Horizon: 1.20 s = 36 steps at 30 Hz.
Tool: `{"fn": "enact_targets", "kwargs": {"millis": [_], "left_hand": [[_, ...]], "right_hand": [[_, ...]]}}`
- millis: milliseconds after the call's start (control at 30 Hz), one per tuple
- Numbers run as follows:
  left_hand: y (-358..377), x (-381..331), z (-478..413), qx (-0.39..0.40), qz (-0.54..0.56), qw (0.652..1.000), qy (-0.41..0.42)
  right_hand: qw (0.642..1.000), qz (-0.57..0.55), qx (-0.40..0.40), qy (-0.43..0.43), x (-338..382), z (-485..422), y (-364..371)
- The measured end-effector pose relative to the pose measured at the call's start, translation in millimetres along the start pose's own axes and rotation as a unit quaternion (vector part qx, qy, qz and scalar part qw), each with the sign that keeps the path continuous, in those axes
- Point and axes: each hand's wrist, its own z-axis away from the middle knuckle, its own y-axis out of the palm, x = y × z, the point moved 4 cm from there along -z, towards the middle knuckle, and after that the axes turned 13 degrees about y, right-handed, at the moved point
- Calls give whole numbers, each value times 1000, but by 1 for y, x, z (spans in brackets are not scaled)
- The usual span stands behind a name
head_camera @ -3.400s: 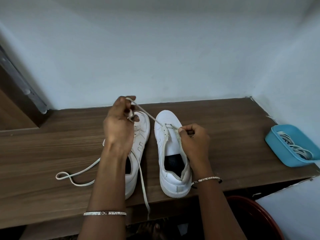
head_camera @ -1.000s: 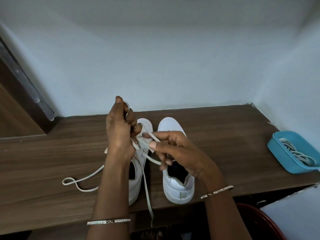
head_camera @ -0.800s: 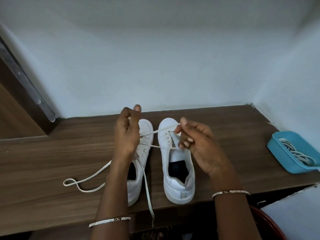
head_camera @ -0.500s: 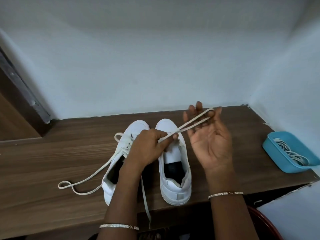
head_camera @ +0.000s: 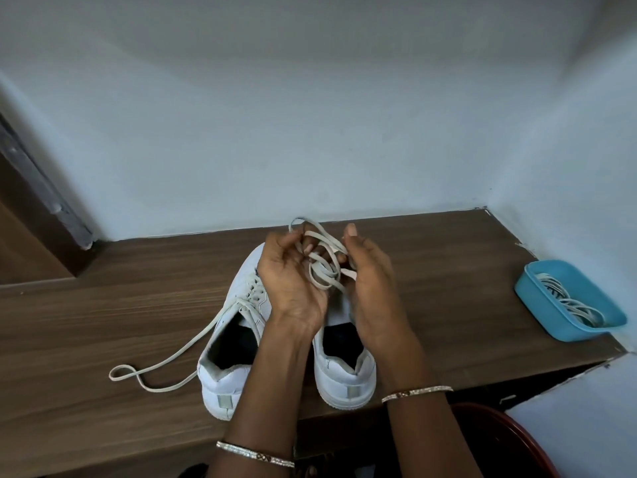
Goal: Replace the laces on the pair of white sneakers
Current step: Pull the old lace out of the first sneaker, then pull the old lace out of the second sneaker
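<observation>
Two white sneakers stand side by side on the wooden shelf [head_camera: 103, 305], heels toward me. The left sneaker [head_camera: 231, 343] still carries a loosened lace [head_camera: 165, 360] that trails left across the wood in a loop. The right sneaker [head_camera: 344, 367] shows no lace in its visible part; its front is hidden behind my hands. Above it, my left hand [head_camera: 293, 281] and my right hand [head_camera: 372, 281] both hold a bunched white lace [head_camera: 324, 267], gathered in several loops between the fingers.
A blue plastic tray [head_camera: 537, 298] with several white laces sits at the shelf's right end by the wall. A dark red round container [head_camera: 517, 443] is below the front edge at lower right. A wooden door frame [head_camera: 31, 208] stands at far left.
The lace has come free of the right sneaker and is now gathered into loops between both hands. The left sneaker has been turned slightly to the left.
</observation>
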Motion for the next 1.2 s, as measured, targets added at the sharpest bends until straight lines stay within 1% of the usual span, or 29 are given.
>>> {"fn": "enact_targets", "kwargs": {"millis": [67, 100, 167, 233, 300, 367, 433, 500, 533, 633, 700, 733, 800, 833, 867, 900, 967, 1033, 1100, 1200], "left_hand": [[-2, 3, -1, -17, -30, 999, -4], [-2, 4, -1, -17, -66, 998, -12], [0, 6, 0, 1, -191, 982, 5], [6, 6, 4, 53, -319, 944, 59], [12, 10, 12, 131, -402, 897, 127], [14, 18, 20, 197, -465, 843, 184], [16, 29, 32, 247, -523, 787, 216], [17, 41, 45, 277, -556, 746, 239], [19, 51, 54, 289, -569, 735, 231], [29, 77, 85, 330, -576, 720, 204], [32, 85, 98, 335, -607, 694, 195], [36, 88, 104, 336, -600, 703, 182], [41, 98, 120, 322, -535, 776, 87], [40, 104, 126, 313, -507, 803, 32], [39, 113, 135, 306, -484, 820, -22], [36, 123, 141, 299, -470, 827, -70], [27, 145, 156, 297, -455, 825, -156], [13, 168, 168, 307, -464, 803, -215], [-5, 189, 177, 311, -486, 776, -254], [-32, 213, 187, 318, -536, 730, -281]], "right_hand": [[999, 9, 15, 40, -1, 4, 5], [998, 19, 16, 49, 0, 7, 5], [997, 48, 21, 55, 1, 13, 6], [996, 75, 17, 47, 1, 20, 3], [996, 79, 5, 50, 1, 31, -2], [996, 70, -25, 48, 4, 41, -9], [995, 35, -74, 54, 8, 51, -20], [991, 5, -111, 77, 13, 63, -34], [988, 4, -130, 85, 15, 72, -46], [977, -5, -195, 90, 29, 101, -88], [970, 6, -230, 80, 35, 108, -110], [965, 20, -252, 70, 39, 112, -124], [952, 59, -294, 61, 46, 126, -158], [946, 75, -309, 64, 48, 131, -172], [939, 81, -328, 59, 49, 138, -190], [931, 90, -349, 53, 49, 142, -207], [909, 128, -393, 53, 44, 149, -238], [882, 172, -432, 72, 35, 154, -265], [867, 188, -450, 98, 18, 155, -288], [857, 196, -460, 127, -10, 152, -312]]}}
